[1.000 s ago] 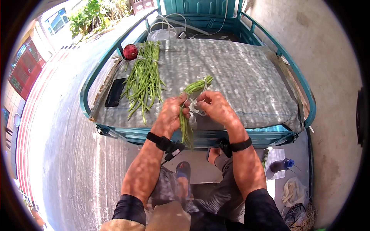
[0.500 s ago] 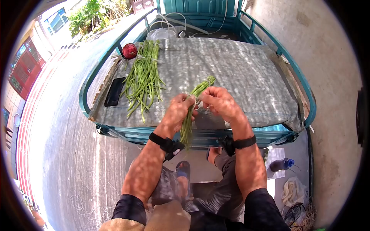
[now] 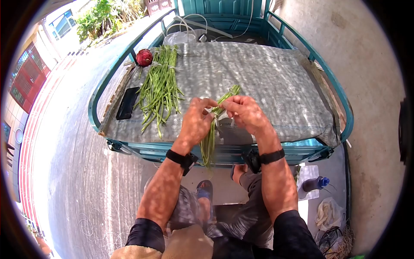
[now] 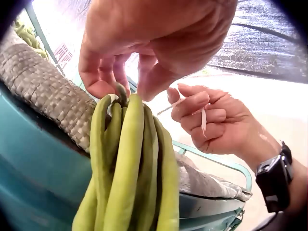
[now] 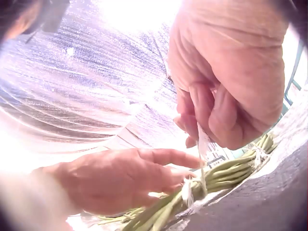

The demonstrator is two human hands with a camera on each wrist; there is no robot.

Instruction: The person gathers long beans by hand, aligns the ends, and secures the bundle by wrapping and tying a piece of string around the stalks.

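In the head view a bundle of long green beans [image 3: 208, 140] lies across the front edge of the cart bed, its lower ends hanging over. White string [image 5: 188, 192] is tied round its middle, with a second tie [image 5: 260, 158] near the far end. My left hand [image 3: 197, 122] is at the middle tie, thumb and fingertips round the beans there, index finger stretched toward the other hand. Just to its right, my right hand [image 3: 246, 113] pinches a strand of the string [image 5: 204, 144] and holds it taut above the bundle. Another white end [image 4: 203, 120] pokes out between its curled fingers.
A larger pile of tied long beans [image 3: 159, 88] lies on the grey woven sheet [image 3: 258, 77], beside a black phone [image 3: 127, 103] and a round red thing [image 3: 144, 57]. Teal rails [image 3: 332, 93] border the bed. A dark bottle [image 3: 314, 184] stands below right.
My left hand has loosened from round the bean stems, and its fingers have moved up to the tie. My right hand has shifted slightly right, still pinching string. The bundle's far end has swung a little right.
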